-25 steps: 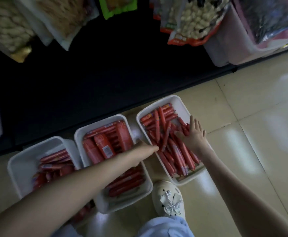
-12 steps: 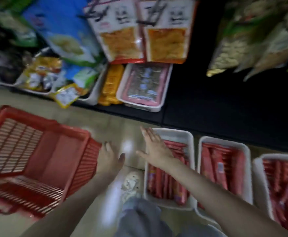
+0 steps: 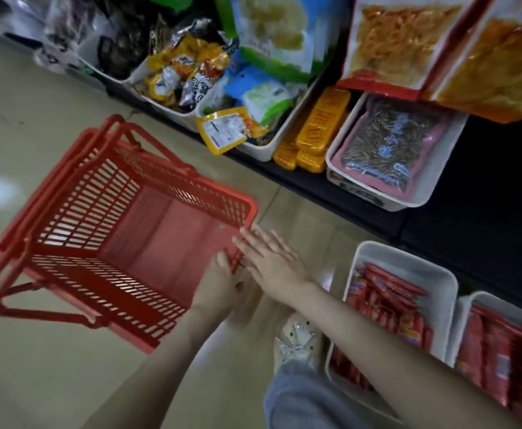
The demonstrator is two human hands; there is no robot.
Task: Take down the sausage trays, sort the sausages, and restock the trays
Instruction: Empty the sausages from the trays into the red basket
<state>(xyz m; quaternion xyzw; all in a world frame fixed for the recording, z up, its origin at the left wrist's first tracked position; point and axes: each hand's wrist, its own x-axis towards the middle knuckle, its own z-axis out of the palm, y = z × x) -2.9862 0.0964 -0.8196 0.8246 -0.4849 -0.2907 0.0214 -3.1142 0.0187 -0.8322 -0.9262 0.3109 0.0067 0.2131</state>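
Head view: two bare arms reach up from the bottom edge to a tilted basket; blur softens both hands
Red basket (image 3: pixel 80 199): the largest thing, filling left and centre of the frame, tipped on a slant, nothing visible inside
Sausage trays (image 3: pixel 408 258): two white trays on the floor at lower right, just below the black shelf (image 3: pixel 485 187), both packed with red sausages (image 3: pixel 386 301)
Right hand (image 3: pixel 272 258): centre of frame, fingers straight and spread, holding nothing; tips at the basket's right corner, touching or just short I cannot tell
Left hand (image 3: pixel 219 283): just left of the right one, thumb hooked over the basket rim at that corner, other fingers blurred beneath
Sausages and fingers: well apart; neither hand is near a tray, and only the right forearm passes beside the nearer one
Risk: a grip at a single corner looks weak for a slanted basket; it may twist free and drop onto the shoe (image 3: pixel 296 339) or swing into the nearer tray
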